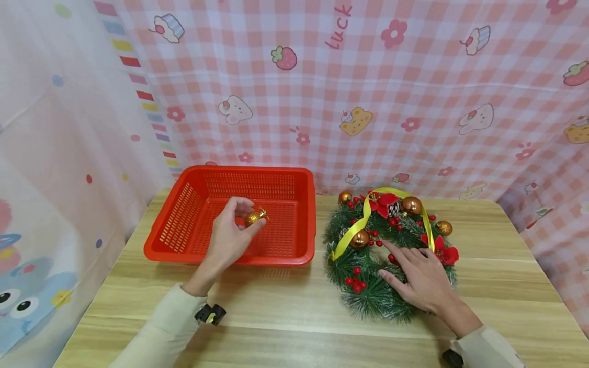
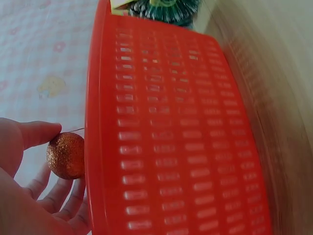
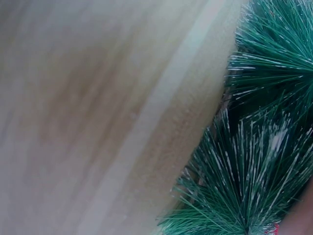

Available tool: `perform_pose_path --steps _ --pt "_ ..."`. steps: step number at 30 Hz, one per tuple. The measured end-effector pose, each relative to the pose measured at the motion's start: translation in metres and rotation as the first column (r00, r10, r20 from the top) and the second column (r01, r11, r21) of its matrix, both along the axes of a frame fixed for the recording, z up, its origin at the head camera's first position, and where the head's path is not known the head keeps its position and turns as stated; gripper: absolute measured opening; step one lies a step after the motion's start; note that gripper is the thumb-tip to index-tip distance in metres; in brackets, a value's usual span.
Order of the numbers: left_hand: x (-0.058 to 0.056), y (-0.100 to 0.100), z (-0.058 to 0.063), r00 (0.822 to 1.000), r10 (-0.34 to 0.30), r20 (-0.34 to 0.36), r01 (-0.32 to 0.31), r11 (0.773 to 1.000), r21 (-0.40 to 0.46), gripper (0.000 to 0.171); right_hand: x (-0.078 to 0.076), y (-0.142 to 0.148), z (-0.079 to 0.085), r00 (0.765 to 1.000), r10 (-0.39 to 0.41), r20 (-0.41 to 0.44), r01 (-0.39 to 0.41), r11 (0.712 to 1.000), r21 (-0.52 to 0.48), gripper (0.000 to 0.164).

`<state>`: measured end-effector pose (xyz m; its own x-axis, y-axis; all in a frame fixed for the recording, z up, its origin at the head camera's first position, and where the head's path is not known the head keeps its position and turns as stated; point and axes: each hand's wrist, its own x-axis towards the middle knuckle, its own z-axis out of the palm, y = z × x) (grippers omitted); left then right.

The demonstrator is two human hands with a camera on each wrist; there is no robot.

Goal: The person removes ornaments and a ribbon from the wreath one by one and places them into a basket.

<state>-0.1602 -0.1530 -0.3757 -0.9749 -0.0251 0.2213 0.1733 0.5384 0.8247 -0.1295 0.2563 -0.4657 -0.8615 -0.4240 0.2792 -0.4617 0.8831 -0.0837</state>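
Note:
Above the red plastic basket (image 1: 306, 220), my left hand (image 1: 230, 232) pinches a glittery gold bauble (image 1: 252, 219) between thumb and fingers. The left wrist view shows that bauble (image 2: 66, 155) just past the basket's rim (image 2: 98, 117). To the right lies a green Christmas wreath (image 1: 363, 301) with red berries, red flowers and several gold baubles. A yellow ribbon (image 1: 363, 220) loops over its top. My right hand (image 1: 421, 278) rests on the wreath's lower right part with fingers extended. In the right wrist view, only pine needles (image 3: 244, 181) and a sliver of hand appear.
The wooden table (image 1: 294, 317) carries the basket on the left and the wreath on the right. Behind them hangs a pink checked cloth (image 1: 294, 102). A white patterned curtain (image 1: 69, 153) borders the left side.

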Motion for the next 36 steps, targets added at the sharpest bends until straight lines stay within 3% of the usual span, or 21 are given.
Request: perform_pose_path --steps 10,23,29,36 --pt "-0.013 -0.016 -0.005 0.999 0.041 0.036 -0.039 0.998 -0.043 0.038 0.000 0.001 0.000 1.000 -0.008 0.009 0.008 1.000 0.008 0.069" --pt "-0.017 -0.017 -0.004 0.996 0.048 0.073 -0.044 0.998 -0.052 0.041 0.001 0.002 0.001 1.000 -0.002 -0.005 0.002 1.000 0.003 0.069" --pt "-0.013 -0.008 -0.004 0.993 -0.013 0.115 0.024 0.995 -0.099 0.053 0.000 0.002 0.000 1.000 -0.005 0.001 0.005 1.000 0.003 0.069" --pt "-0.002 0.027 -0.002 0.986 -0.129 0.102 0.144 0.977 -0.159 0.054 0.000 0.001 -0.001 1.000 0.004 -0.012 -0.004 1.000 -0.007 0.069"
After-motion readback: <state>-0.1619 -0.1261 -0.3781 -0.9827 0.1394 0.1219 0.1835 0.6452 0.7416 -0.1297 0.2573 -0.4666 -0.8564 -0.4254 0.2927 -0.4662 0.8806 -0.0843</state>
